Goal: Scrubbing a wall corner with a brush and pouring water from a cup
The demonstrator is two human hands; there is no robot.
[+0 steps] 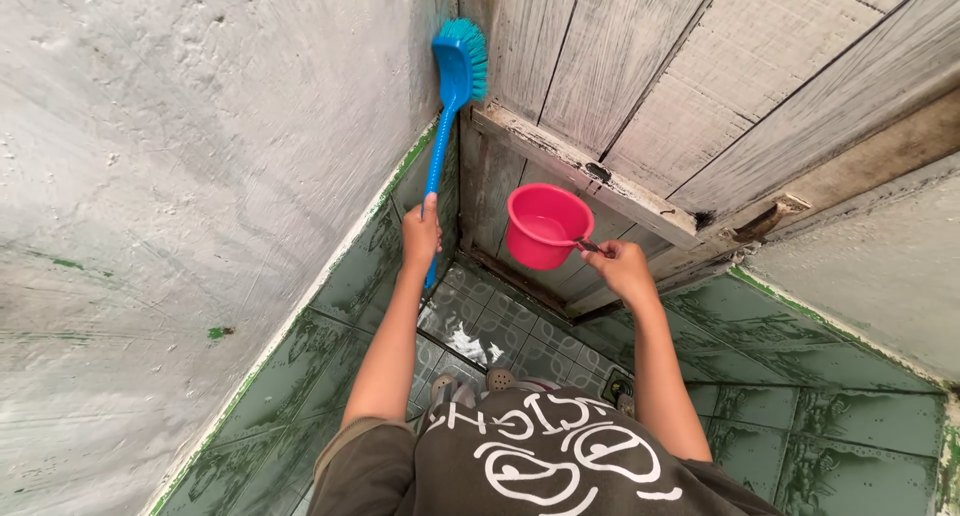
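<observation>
Scrubbing was under way: the left hand (421, 234) gripped the long blue plastic brush (452, 96), bristles up against the weathered wooden door (640, 66). The right hand (620, 266) clasped the pink plastic dipper (545, 226), water inside. A rinse likely called for tipping it carefully.

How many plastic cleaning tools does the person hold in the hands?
2. A blue long-handled brush in the left hand, bristles at the wall corner; a red water dipper in the right hand, before the wooden door.
</observation>
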